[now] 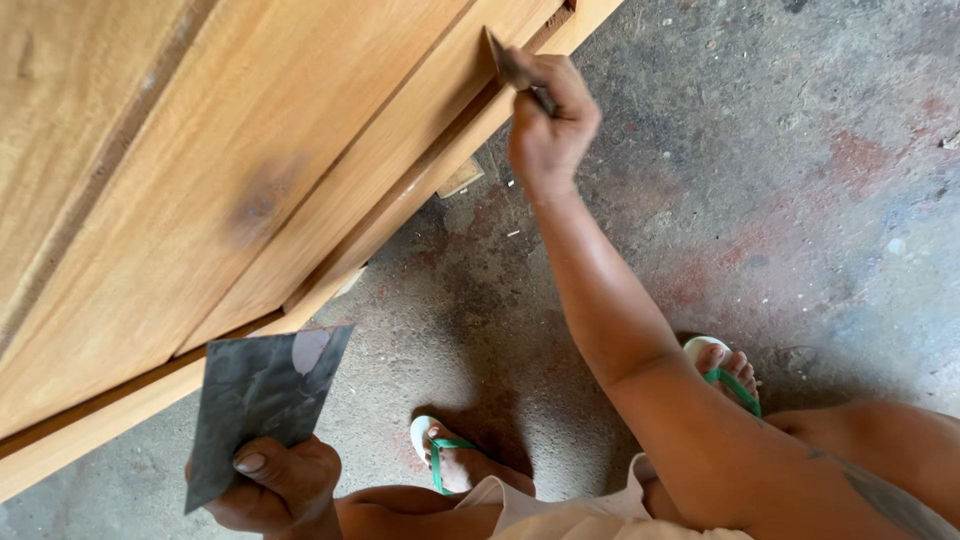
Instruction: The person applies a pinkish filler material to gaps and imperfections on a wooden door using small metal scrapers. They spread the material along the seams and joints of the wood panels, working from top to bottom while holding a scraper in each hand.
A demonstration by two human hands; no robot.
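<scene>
Right hand: fingers curled tight around a small scraping tool, a thin dark blade with its handle buried in the fist. Blade tip rests against the edge of a groove in the wooden door, near the door's lower rail. Wrist bent, forearm running down and right toward the body.

Left hand: fingers closed, thumb pressed flat on the face of a dark grey sheet, likely sandpaper or a flat scraper plate; cannot tell which. The sheet stands up from the fist, its upper corner touching or just overlapping the bottom edge of the door. A pale worn patch shows near its top edge. This hand is well apart from the right one.

Door: light honey-coloured wood, raised panels with long grooves between them, tilted across the upper left of the view. A dark smudge sits mid-panel.

Below: rough concrete floor, grey with reddish stains and scattered chips. A small wood offcut lies on the floor just beside the door's edge. Both feet in white sandals with green straps, one beneath each arm. Pale shorts at the bottom edge.
</scene>
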